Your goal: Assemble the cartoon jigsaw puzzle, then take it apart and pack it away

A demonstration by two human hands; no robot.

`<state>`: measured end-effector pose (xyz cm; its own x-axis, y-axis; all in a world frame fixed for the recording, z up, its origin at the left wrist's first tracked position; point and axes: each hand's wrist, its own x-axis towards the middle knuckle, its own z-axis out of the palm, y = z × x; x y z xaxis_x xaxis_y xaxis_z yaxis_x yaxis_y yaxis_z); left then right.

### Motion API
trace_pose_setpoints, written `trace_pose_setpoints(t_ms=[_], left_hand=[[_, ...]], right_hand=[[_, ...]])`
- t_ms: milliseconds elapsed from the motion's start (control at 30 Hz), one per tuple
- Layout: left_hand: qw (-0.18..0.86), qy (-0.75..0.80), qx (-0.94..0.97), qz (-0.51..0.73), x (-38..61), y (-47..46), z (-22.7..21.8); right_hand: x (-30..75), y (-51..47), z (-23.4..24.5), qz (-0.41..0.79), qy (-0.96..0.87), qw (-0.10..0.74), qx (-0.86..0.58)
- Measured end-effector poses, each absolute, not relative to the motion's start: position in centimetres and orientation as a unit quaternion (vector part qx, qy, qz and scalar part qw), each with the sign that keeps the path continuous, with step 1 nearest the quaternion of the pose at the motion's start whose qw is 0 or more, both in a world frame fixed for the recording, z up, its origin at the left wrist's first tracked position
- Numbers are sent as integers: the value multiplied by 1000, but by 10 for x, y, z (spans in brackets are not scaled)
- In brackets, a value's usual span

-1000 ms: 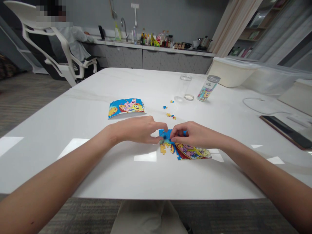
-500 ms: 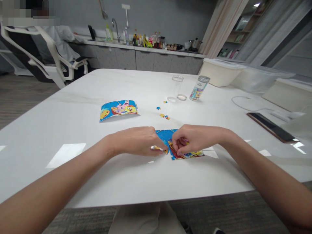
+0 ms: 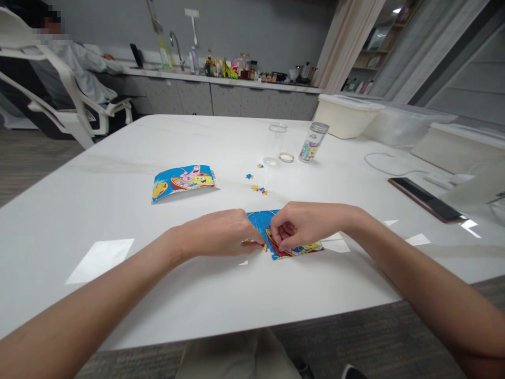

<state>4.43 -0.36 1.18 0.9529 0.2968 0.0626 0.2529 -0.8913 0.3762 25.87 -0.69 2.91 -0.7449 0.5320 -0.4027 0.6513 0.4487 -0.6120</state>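
A puzzle [image 3: 260,221] is worked on at a white table [image 3: 79,210]

The left hand [image 3: 213,233] and the right hand [image 3: 307,226] are held close together over the puzzle, near the table's front edge. Yellow puzzle bits [image 3: 252,241] are pinched by the left hand. The right hand is pressed on the puzzle, but a grip cannot be told. Small loose bits [image 3: 257,184] are left farther up, beside a picture card [image 3: 183,183], a clear cup [image 3: 276,142] and a jar [image 3: 313,142]

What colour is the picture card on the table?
The picture card is mainly bright blue with yellow and pink; head view.
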Motion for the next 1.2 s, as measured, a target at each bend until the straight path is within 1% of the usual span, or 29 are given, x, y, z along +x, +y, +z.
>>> trace_pose_setpoints(t_ms=[300,500,667,767,833,900,1100,1200], left_hand=[[236,182,951,83,46,-5,12],[273,234,930,73,48,-5,9],[255,255,929,82,48,-5,8],[238,241,936,97,47,-4,7],[219,219,946,95,46,-4,7],[179,196,961,80,46,-5,6],[-36,151,988,23,45,-10,-1],[-61,130,989,33,44,-11,-4]], right_hand=[[259,-7,30,-391,847,81,351],[258,-8,31,-393,844,81,355],[258,-8,31,-391,847,79,350],[258,-8,31,-394,846,79,350],[258,-8,31,-396,845,79,352],[258,-8,31,-393,845,78,354],[257,-9,30,-374,857,75,348],[257,-11,30,-363,862,74,346]])
